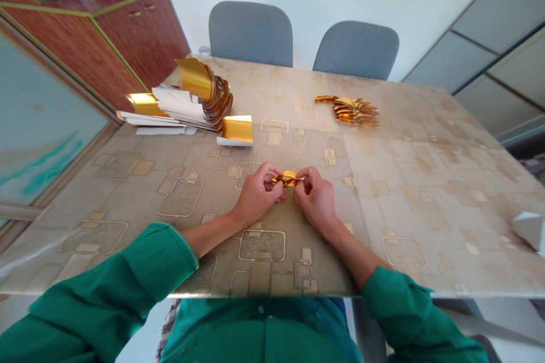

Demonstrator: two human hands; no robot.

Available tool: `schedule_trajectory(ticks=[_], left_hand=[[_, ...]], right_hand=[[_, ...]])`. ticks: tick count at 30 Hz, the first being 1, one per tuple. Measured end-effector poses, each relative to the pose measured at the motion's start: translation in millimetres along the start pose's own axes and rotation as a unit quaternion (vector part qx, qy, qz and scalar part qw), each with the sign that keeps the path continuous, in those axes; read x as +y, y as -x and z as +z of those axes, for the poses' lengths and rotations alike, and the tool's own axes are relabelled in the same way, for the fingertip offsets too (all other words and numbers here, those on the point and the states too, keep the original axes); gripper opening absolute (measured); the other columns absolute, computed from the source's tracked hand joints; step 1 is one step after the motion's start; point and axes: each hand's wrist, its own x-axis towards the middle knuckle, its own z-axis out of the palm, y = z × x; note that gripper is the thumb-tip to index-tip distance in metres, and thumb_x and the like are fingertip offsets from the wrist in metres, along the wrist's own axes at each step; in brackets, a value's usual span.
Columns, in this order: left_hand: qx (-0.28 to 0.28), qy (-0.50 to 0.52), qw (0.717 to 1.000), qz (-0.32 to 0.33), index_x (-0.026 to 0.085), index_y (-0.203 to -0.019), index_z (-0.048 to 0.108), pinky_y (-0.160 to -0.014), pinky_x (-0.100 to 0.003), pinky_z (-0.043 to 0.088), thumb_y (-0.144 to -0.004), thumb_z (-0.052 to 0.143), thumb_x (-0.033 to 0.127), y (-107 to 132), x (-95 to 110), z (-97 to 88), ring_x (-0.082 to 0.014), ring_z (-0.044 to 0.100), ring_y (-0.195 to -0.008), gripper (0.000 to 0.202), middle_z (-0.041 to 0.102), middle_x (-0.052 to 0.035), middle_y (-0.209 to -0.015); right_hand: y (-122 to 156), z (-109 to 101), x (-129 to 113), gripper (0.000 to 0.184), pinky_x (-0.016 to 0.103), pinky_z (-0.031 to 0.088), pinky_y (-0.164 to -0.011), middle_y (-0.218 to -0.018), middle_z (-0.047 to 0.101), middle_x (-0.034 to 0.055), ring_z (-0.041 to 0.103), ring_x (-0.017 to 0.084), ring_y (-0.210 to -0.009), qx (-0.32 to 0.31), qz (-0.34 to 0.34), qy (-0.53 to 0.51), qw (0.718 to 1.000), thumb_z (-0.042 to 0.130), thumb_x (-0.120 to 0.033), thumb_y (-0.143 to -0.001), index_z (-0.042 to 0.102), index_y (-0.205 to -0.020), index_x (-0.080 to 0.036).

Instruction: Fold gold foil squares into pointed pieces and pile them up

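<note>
Gold foil strip (288, 178), narrowly pleated and glinting, held over the counter (426, 193), pinched between left hand (258, 194) and right hand (315, 198), nearly touching. Beyond: pleated gold bundle (351, 112), stack of white-backed gold sheets (187, 103).

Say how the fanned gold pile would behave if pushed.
The gold pile looks light and thin-sheeted, so it would probably slide or scatter easily. Its crisp folds suggest paper that holds creases, somewhat springy. The shiny table may let it skid.

gold foil (288, 178) half hidden by fingers (276, 173)
</note>
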Motion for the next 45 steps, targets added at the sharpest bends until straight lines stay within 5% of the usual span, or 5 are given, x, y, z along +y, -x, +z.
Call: schedule_trajectory(ticks=[12,19,32,45], left_hand=[[0.040,-0.032,0.999,-0.013,0.017,-0.083,0.051,-0.042,-0.016,0.050,-0.079,0.060,0.024,-4.0,-2.1,-1.1,-0.0120,0.067,-0.050,0.011,0.068,-0.0007,-0.068],[-0.013,0.036,0.999,-0.019,0.019,-0.111,0.044,-0.048,-0.018,0.053,-0.078,0.061,0.025,-0.4,3.5,-2.9,-0.0122,0.069,-0.056,0.037,0.071,-0.0006,-0.083],[0.005,0.028,0.999,-0.037,0.017,-0.087,0.050,-0.046,-0.017,0.051,-0.079,0.063,0.028,-3.6,-1.9,-1.5,-0.0119,0.068,-0.053,0.019,0.069,-0.0002,-0.070],[-0.045,0.022,0.999,0.011,0.017,-0.104,0.055,-0.052,-0.019,0.053,-0.083,0.063,0.036,-0.1,-0.1,-3.9,-0.0128,0.070,-0.059,0.030,0.074,-0.0044,-0.085]], right_hand=[[4.7,1.2,-8.0,0.015,0.023,0.031,-0.055,-0.057,0.050,-0.0047,0.045,0.012,-0.052,-0.020,-0.048,0.085,0.995,0.047,-0.015,-0.081,0.058,-0.090,-0.020],[-3.5,-5.0,1.0,0.010,0.021,0.029,-0.048,-0.051,0.042,-0.0098,0.039,0.010,-0.045,0.005,0.030,-0.046,0.998,0.049,-0.018,-0.078,0.056,-0.086,-0.021],[-0.9,0.8,1.5,0.012,0.022,0.030,-0.052,-0.056,0.048,-0.0077,0.043,0.011,-0.049,-0.019,-0.024,0.014,0.999,0.049,-0.018,-0.082,0.057,-0.091,-0.021],[-13.8,-11.0,16.8,0.010,0.025,0.035,-0.056,-0.065,0.056,-0.0041,0.050,0.014,-0.056,-0.002,-0.025,-0.035,0.999,0.048,-0.029,-0.092,0.056,-0.092,-0.023]])
